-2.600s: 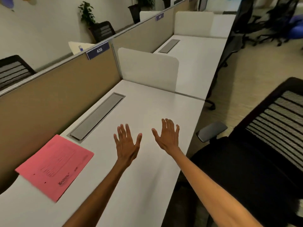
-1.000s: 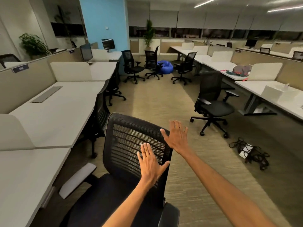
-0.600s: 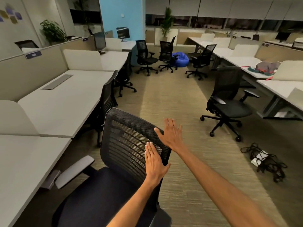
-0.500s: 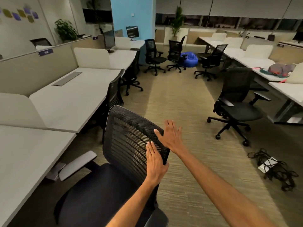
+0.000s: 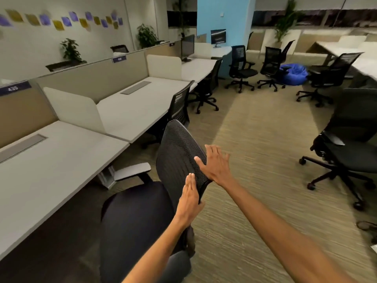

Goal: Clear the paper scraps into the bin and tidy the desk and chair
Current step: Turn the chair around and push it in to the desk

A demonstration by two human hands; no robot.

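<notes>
Since the earlier frame, the chair [image 5: 142, 205] had swung its mesh back edge-on, seat toward the desk [image 5: 51, 172]. Both palms were flat and spread, gripping nothing: left hand [image 5: 190, 198] on the back's near face, right hand [image 5: 216, 165] on its outer rim. On castors, it probably rolled easily; the stiff frame rim suited pushing better than the yielding mesh. Beside the desk, open carpet [image 5: 255, 139] lay rightward; the armrest [image 5: 132, 171] stood near the desk's edge.

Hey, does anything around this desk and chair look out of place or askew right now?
Yes: the black mesh chair stands turned side-on, clear of the desk, not tucked under it. Both hands, left and right, rest flat on its backrest. Nothing looks spilled.
</notes>
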